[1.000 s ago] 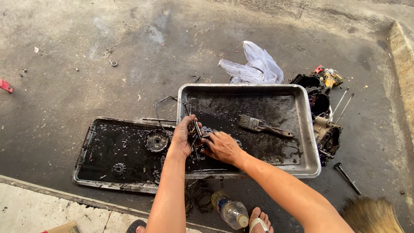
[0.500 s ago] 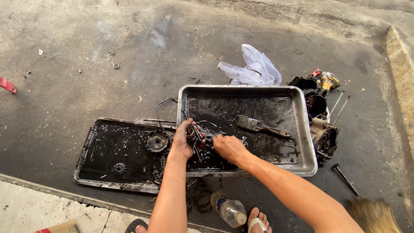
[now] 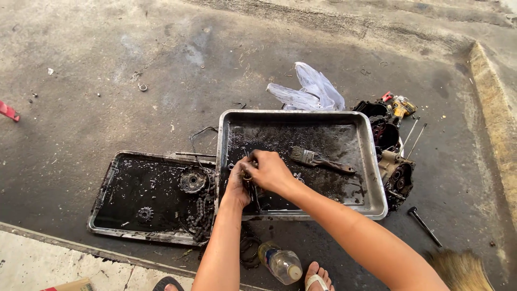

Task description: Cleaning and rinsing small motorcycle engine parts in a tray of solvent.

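Note:
Both of my hands meet over the left end of a metal tray holding dark oily liquid. My left hand grips a small greasy metal part from below. My right hand closes over the same part from above, fingers curled on it. A paintbrush with a dark handle lies in the tray just right of my hands.
A second oily tray at left holds a gear, a small sprocket and a chain. Engine parts sit right of the metal tray, a plastic bag behind it, a plastic bottle near my foot.
The view has shifted slightly. My hands have lifted the part a little and my right hand has moved over the top of it, nearer the tray's left wall.

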